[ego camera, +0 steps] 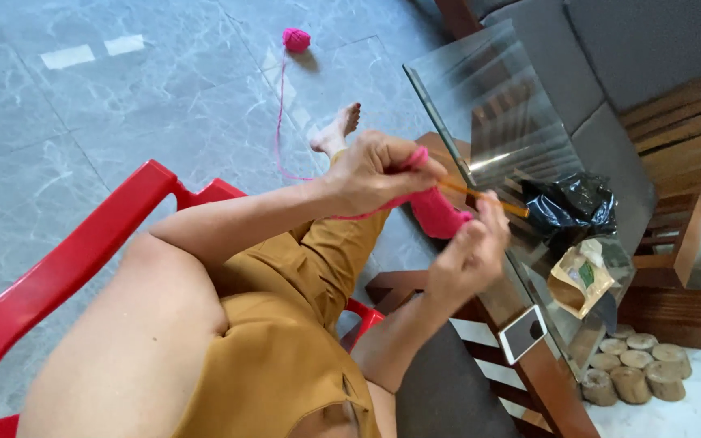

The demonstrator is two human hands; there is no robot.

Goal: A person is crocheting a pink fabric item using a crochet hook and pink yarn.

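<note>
I sit on a red plastic chair (58, 276) in mustard clothes. My left hand (371, 172) pinches a pink crocheted piece (436, 212), with pink yarn looped over a finger. My right hand (468, 251) holds a thin wooden crochet hook (488, 200) whose tip is at the pink piece. The yarn strand (279, 122) runs from my left hand down across the floor to a pink yarn ball (295, 38) lying beyond my bare foot (337, 130).
A glass-topped wooden table (488, 113) stands just past my hands, with a black plastic bag (569, 207), a brown paper pouch (582, 280) and a phone (522, 332) at it. Several log slices (634, 373) lie on the floor. A grey sofa (610, 49) stands behind.
</note>
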